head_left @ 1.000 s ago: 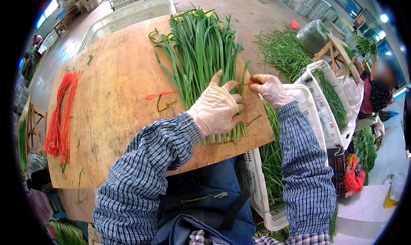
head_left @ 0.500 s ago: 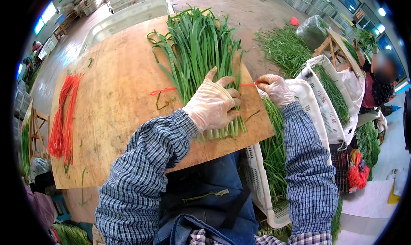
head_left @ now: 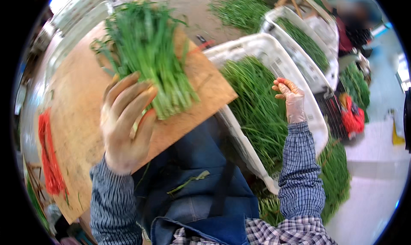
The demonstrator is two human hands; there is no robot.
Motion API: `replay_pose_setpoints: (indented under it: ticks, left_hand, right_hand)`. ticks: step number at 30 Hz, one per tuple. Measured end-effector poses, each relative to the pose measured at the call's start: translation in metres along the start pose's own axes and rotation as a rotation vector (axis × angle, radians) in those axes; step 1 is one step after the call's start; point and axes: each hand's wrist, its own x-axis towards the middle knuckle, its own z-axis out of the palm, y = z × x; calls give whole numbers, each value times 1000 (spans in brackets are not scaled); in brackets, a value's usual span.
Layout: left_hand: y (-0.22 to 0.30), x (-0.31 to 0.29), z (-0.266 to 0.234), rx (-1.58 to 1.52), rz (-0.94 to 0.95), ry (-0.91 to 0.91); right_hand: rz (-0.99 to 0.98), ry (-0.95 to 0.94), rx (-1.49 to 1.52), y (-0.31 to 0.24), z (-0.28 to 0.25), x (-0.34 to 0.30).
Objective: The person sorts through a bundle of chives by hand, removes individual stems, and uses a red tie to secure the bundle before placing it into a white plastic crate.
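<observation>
The left hand [head_left: 124,129] had come up off the bunch [head_left: 150,61], and the right hand [head_left: 293,99] had drawn away from the surface [head_left: 81,116] to a place over the white crate [head_left: 252,41]; the view had turned too, so that the bunch sat farther left. The bunch, long green leaves with pale cut ends, lay on the wooden surface in the upper left of the frame, leaf tips toward the top edge and cut ends toward the middle. It was slightly blurred.

The left hand, gloved, was raised left of centre, in front of the surface and just beside the cut ends, its fingers wide apart and its palm free. An orange-red patch showed by its thumb, too blurred to tell what it was. The right hand, also gloved, was right of centre with its fingertips drawn narrow; whether they held anything could not be told.

Red ties [head_left: 50,159] lay along the surface's edge at the lower left. Below the right hand, loose greens [head_left: 252,112] filled the crate. At the lower middle, a loose stalk [head_left: 188,182] lay on the blue apron [head_left: 188,150]. Farther out, a second crate [head_left: 306,73] stood at the upper right, and a red bag [head_left: 353,118] near the right edge.
</observation>
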Motion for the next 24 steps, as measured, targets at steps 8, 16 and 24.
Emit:
replay_pose_setpoints:
  ticks: [8,16,24]
  left_hand:
    - [86,-56,73,-540,-37,-331]
    - [84,-97,144,-528,-142,-438]
    - [76,-91,155,-517,-208,-466]
  right_hand:
    - [412,165,-341,117,-106,-78]
    - [-419,-348,-1207,179,30,-73]
    - [-368,-724,-1460,184,53,-37]
